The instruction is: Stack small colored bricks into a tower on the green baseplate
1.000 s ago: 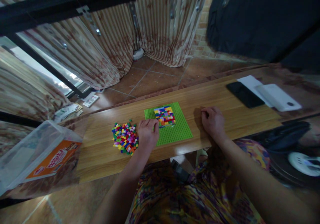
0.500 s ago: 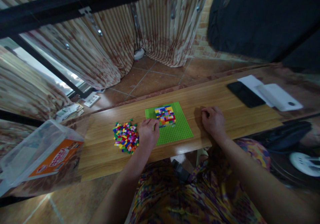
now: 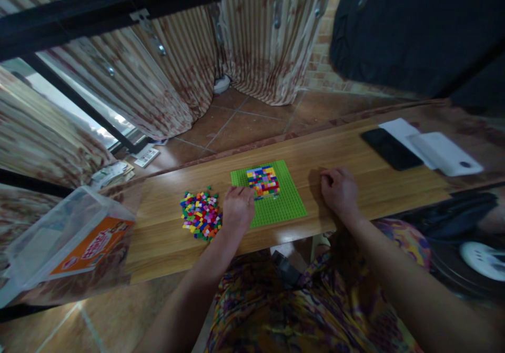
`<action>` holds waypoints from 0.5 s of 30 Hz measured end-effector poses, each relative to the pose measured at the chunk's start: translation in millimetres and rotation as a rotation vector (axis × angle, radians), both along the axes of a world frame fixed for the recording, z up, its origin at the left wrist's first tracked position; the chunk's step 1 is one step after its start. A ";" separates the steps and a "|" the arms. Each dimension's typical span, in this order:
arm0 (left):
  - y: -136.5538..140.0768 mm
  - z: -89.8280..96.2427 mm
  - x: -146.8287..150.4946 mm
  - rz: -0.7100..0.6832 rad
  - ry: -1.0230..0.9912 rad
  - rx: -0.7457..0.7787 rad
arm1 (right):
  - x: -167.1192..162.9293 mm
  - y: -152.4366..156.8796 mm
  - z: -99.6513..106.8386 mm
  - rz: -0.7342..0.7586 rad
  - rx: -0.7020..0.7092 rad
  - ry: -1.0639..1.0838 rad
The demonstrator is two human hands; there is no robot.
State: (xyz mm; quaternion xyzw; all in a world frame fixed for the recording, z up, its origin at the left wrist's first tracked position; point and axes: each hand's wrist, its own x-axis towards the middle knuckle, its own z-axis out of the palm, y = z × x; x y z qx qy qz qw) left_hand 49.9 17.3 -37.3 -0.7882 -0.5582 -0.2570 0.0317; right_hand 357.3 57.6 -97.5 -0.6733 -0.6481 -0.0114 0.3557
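A green baseplate [image 3: 284, 205] lies on the wooden board. Near its far left part sits a block of small multicoloured toy bricks [image 3: 263, 180], packed in rows. My left hand [image 3: 239, 208] is over the plate's left edge, its fingers drawn together at the left side of the block. Whatever those fingertips hold, if anything, is hidden. A heap of loose bricks [image 3: 201, 215] spreads just left of that hand. My right hand [image 3: 339, 192] rests on the board to the right of the plate, fingers curled in, with nothing visible in it.
The long wooden board [image 3: 158, 248] carries a black phone [image 3: 391, 149] at its right end, beside a white box [image 3: 450, 153]. On the left stands a clear plastic tub [image 3: 59, 237] with an orange label. Striped curtains [image 3: 177, 69] hang beyond the tiled floor.
The whole view has shifted slightly. My left hand's fingers have turned a little at the block's left side; my right hand stays in place.
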 end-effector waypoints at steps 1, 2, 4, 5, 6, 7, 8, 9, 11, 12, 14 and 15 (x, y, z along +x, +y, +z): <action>0.0 -0.9 -0.2 -0.001 -0.005 0.010 | 0.0 0.1 0.2 0.000 -0.006 0.002; 0.1 -1.9 -0.3 -0.002 -0.010 0.020 | -0.1 0.2 0.4 0.001 -0.007 0.001; 0.4 -3.8 -0.7 -0.003 -0.027 0.037 | -0.3 0.4 0.7 -0.004 0.004 -0.002; 0.4 -4.6 -0.8 -0.005 -0.039 0.038 | -0.5 0.4 0.7 -0.007 0.012 -0.003; 0.2 -5.2 -1.0 -0.007 -0.053 0.033 | -0.7 0.4 0.8 -0.010 0.019 -0.004; -0.3 -5.6 -1.1 -0.007 -0.065 0.023 | -0.9 0.4 0.8 -0.013 0.024 -0.006; -1.3 -5.8 -1.3 -0.006 -0.075 0.010 | -1.1 0.3 0.9 -0.012 0.025 -0.008; -2.7 -5.8 -1.4 -0.004 -0.084 -0.004 | -1.3 0.2 1.1 -0.010 0.025 -0.011; -6.8 -5.6 -1.4 0.004 -0.106 -0.024 | -1.6 0.0 1.7 -0.006 0.022 -0.019; -9.2 -5.6 -1.3 0.009 -0.120 -0.029 | -1.7 -0.1 2.1 -0.008 0.020 -0.020; -14.2 -6.0 -1.3 0.019 -0.150 -0.038 | -2.1 -0.2 2.9 -0.012 0.016 -0.017; -16.4 -6.5 -1.7 0.025 -0.164 -0.042 | -2.3 -0.2 3.3 -0.016 0.015 -0.015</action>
